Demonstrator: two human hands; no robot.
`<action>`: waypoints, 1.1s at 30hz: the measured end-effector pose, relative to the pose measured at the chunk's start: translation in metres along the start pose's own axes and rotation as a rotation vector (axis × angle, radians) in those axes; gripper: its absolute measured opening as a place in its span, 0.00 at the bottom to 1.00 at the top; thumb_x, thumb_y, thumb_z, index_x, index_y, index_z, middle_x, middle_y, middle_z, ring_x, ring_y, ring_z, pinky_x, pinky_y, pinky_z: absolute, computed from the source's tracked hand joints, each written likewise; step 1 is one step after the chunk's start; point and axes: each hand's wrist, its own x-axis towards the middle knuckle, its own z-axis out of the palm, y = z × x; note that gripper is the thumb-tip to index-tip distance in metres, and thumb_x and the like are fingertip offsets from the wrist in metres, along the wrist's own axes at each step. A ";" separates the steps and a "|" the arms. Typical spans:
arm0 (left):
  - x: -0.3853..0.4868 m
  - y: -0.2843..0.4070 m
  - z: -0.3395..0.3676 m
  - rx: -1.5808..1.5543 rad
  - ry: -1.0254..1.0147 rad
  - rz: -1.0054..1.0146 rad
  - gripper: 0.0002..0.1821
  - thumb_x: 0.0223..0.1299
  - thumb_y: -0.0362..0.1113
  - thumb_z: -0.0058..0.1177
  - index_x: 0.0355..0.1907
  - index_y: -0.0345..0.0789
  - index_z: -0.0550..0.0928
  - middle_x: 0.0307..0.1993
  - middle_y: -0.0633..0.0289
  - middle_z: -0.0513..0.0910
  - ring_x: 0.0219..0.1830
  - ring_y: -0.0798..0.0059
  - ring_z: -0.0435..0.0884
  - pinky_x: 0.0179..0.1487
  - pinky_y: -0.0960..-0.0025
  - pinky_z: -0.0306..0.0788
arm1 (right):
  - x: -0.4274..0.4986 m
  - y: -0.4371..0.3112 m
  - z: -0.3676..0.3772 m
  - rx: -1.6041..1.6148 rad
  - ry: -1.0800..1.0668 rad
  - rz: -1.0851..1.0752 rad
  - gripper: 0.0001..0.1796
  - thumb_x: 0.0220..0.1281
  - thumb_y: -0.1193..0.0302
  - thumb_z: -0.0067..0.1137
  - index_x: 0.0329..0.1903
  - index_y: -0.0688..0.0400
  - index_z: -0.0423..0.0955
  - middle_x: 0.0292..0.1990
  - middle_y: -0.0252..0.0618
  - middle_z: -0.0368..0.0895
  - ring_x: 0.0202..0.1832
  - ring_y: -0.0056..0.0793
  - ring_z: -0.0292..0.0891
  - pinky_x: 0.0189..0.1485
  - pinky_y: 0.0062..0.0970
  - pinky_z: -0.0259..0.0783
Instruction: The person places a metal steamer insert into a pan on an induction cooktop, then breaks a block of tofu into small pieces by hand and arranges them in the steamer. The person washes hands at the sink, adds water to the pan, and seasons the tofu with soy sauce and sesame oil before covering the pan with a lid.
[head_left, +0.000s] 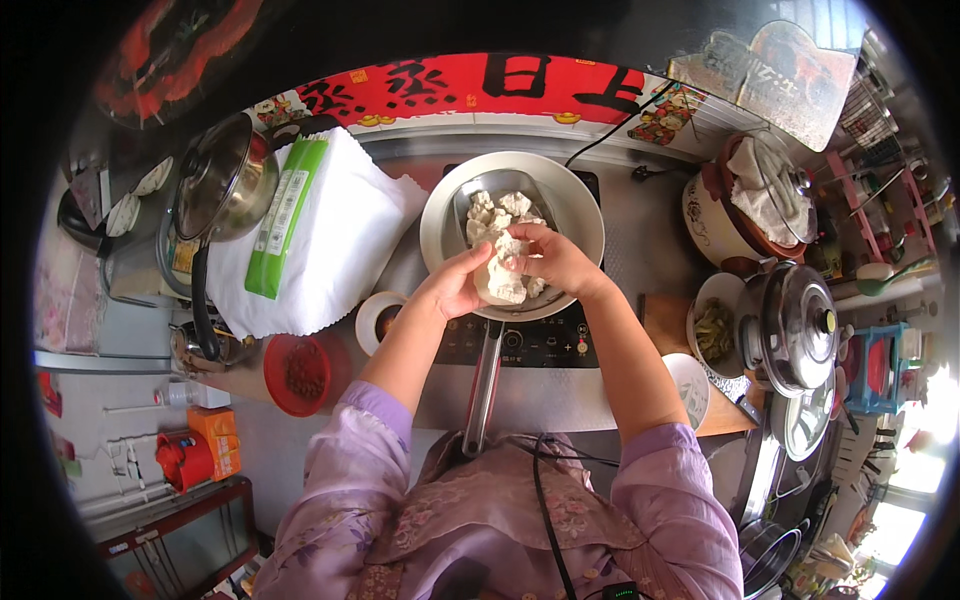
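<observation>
My left hand and my right hand together grip a white crumbly chunk that looks like tofu. Both hold it over a pale round pan, between thumbs and fingers. Inside the pan sits a grey metal dish with several broken white pieces in it; my hands hide its near part. The pan stands on a black induction cooker, and a long metal handle points towards my body.
Left are a white cloth with a green packet, a steel pot, a small sauce bowl and a red bowl. Right are an electric cooker, a bowl of greens, a lidded pot and a knife.
</observation>
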 end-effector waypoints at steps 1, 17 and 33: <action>0.000 0.002 0.001 0.030 -0.011 0.006 0.33 0.53 0.48 0.62 0.59 0.37 0.69 0.52 0.60 0.76 0.56 0.66 0.75 0.58 0.54 0.70 | 0.000 0.002 -0.001 -0.011 0.012 0.015 0.28 0.52 0.66 0.68 0.55 0.63 0.71 0.45 0.37 0.77 0.41 0.26 0.73 0.47 0.26 0.70; 0.002 -0.005 -0.010 0.086 0.170 0.100 0.25 0.55 0.32 0.56 0.57 0.30 0.69 0.48 0.55 0.78 0.50 0.63 0.78 0.53 0.59 0.74 | 0.002 0.031 0.012 0.415 0.221 0.150 0.16 0.54 0.74 0.60 0.47 0.62 0.73 0.37 0.36 0.77 0.41 0.24 0.73 0.43 0.23 0.71; 0.007 0.000 -0.032 -0.140 0.192 0.299 0.25 0.59 0.36 0.52 0.57 0.27 0.68 0.49 0.48 0.78 0.51 0.57 0.78 0.54 0.59 0.75 | 0.027 0.049 0.011 0.371 0.457 0.208 0.16 0.55 0.80 0.56 0.48 0.65 0.72 0.36 0.36 0.79 0.33 0.23 0.76 0.35 0.23 0.73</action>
